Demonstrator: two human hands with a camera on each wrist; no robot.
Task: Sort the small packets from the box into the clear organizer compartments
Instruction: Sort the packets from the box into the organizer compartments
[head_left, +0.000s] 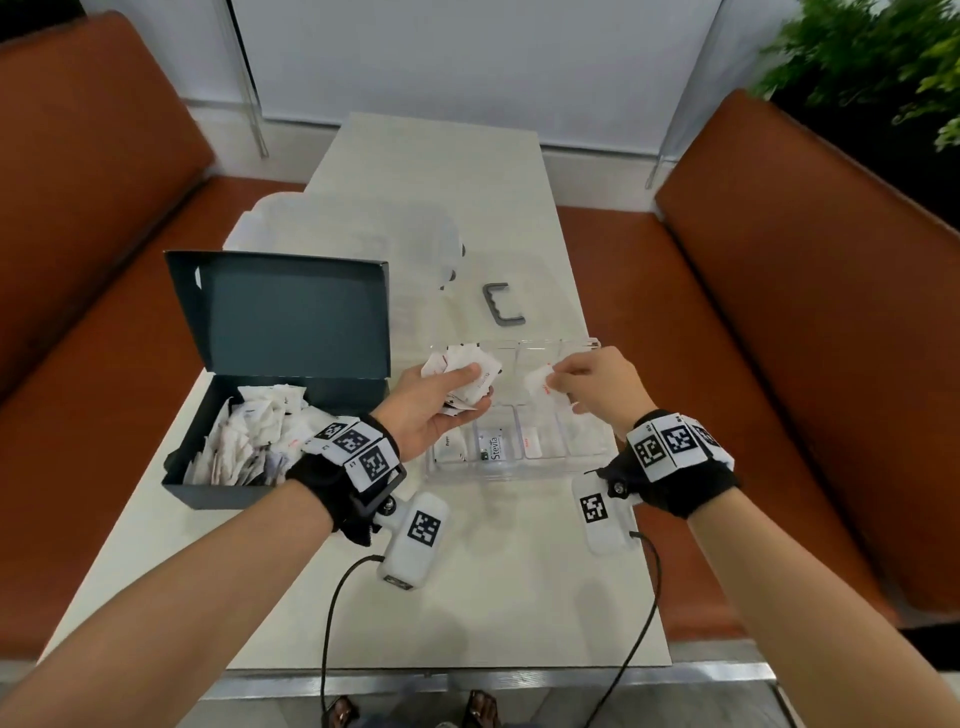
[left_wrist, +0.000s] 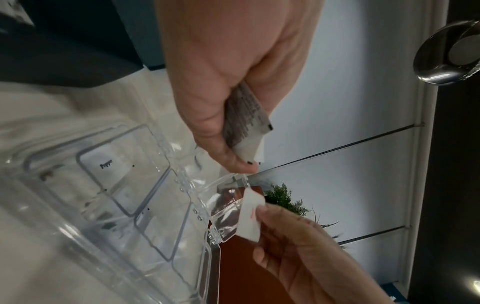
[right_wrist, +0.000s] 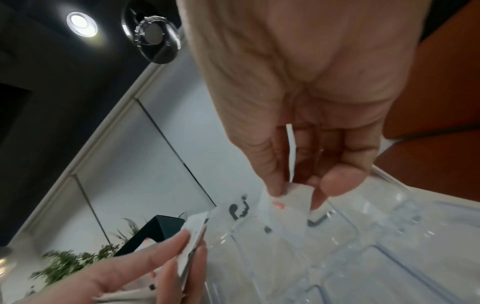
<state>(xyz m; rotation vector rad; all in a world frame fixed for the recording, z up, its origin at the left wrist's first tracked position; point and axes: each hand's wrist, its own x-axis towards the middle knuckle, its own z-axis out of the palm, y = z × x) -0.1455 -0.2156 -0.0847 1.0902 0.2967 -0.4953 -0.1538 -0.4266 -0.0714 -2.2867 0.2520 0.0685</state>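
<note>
Gripping a fan of white packets (head_left: 464, 378) in the left hand (head_left: 431, 402), the right hand (head_left: 597, 382) pinches 1 red-printed packet (head_left: 540, 383) over the clear organizer (head_left: 587, 452), where labels read "Stevia" and "Pepper".

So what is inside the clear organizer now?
In the clear organizer, the near compartments hold a Stevia packet, a Pepper packet and a red-printed packet. Both hands cover parts of the far compartments.
</note>
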